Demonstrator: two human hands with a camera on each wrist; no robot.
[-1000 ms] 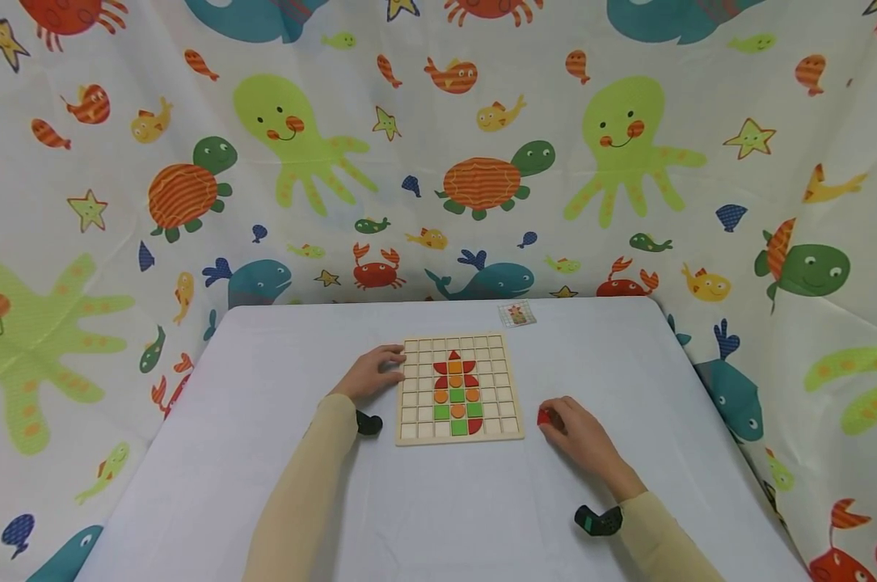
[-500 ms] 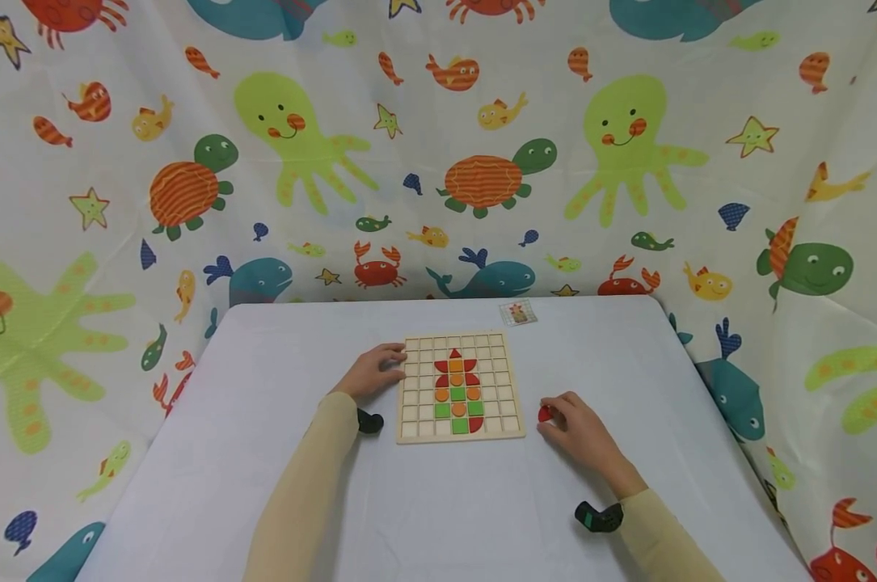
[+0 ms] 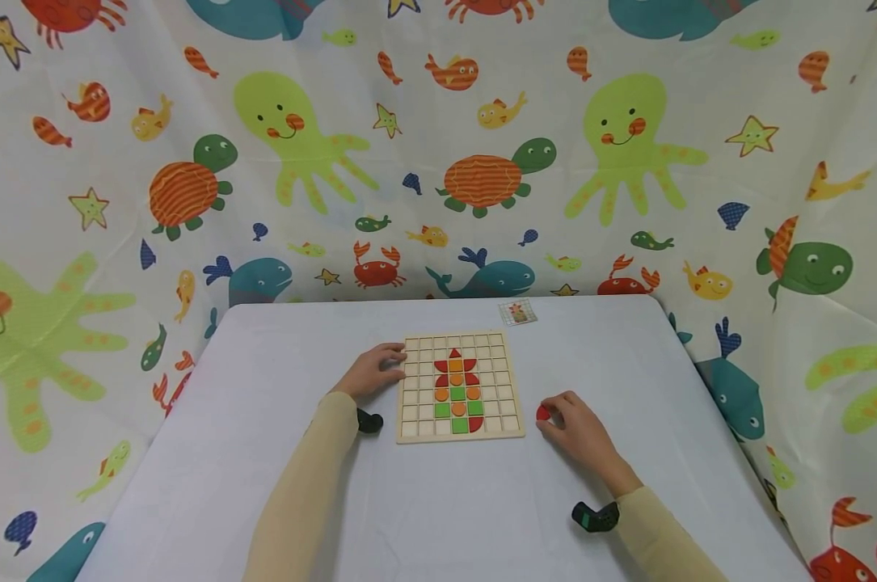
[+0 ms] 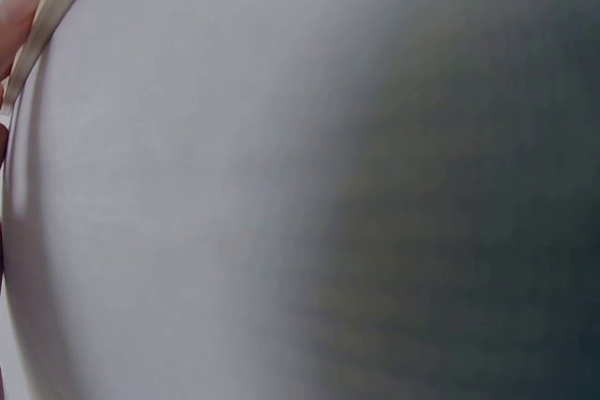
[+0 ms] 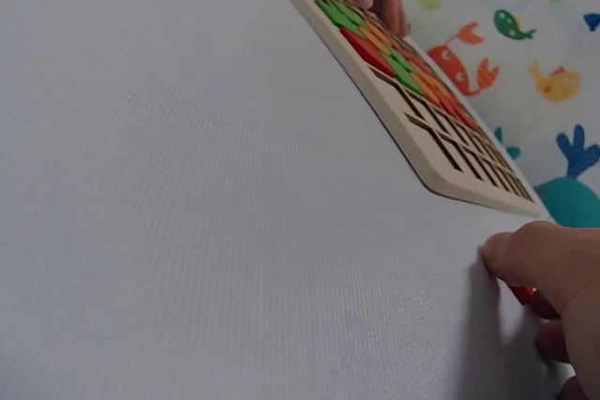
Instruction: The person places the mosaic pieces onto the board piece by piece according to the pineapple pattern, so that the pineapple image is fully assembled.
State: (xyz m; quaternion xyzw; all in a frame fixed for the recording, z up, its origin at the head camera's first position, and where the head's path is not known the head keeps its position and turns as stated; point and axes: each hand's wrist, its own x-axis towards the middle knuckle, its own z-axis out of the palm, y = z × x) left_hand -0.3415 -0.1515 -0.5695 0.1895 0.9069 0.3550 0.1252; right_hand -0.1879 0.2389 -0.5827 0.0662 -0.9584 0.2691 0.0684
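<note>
A wooden grid board [image 3: 423, 432] lies on the table, with red, orange and green tiles set in its middle columns. My left hand [image 3: 368, 372] rests at the board's left edge, its fingers touching the rim; in the left wrist view only its fingertips [image 4: 13, 30] and a strip of the board show. To the right of the board, my right hand [image 3: 578, 428] pinches a small red tile [image 3: 543, 413] between thumb and fingers, just above the cloth. The right wrist view shows a sliver of that tile [image 5: 521, 293], mostly hidden by the fingers.
A small pattern card [image 3: 518, 312] lies near the table's far edge, behind the board. White cloth covers the table [image 3: 438, 517]. A curtain [image 3: 409, 145] printed with sea animals hangs behind and along the sides.
My right hand stays beside the board; the red tile has turned a little between its fingers and now shows a rounder outline. The left hand and the board look unchanged.
</note>
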